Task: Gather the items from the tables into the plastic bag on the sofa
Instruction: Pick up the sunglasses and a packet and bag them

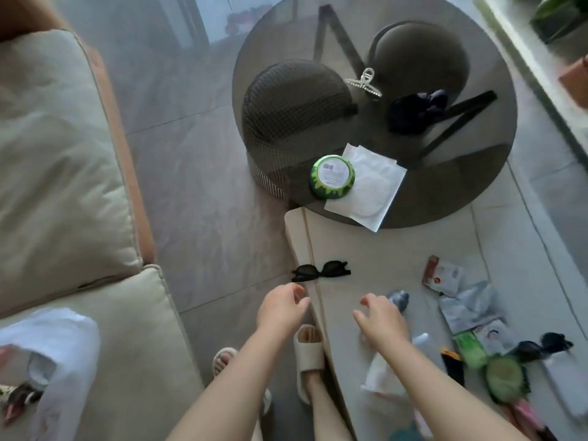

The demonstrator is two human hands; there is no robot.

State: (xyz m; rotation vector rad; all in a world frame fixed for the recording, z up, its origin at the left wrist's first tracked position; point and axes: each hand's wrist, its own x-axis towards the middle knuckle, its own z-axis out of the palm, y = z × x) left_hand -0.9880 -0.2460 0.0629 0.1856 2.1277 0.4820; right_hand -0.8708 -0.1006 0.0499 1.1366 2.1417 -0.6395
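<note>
A white plastic bag lies on the beige sofa at the lower left, with a few items inside. Black sunglasses sit at the near left edge of the pale low table. My left hand hovers just below them, fingers loosely curled, holding nothing. My right hand hangs above the table with relaxed fingers, beside a grey wrapped item. On the round glass table are a green tin, a white sheet packet, a clear hair claw and a dark scrunchie.
Sachets, a green pack, a green round brush, a second pair of dark glasses and white tubes crowd the low table's right side. Two stools show beneath the glass. My slippered feet stand between sofa and table.
</note>
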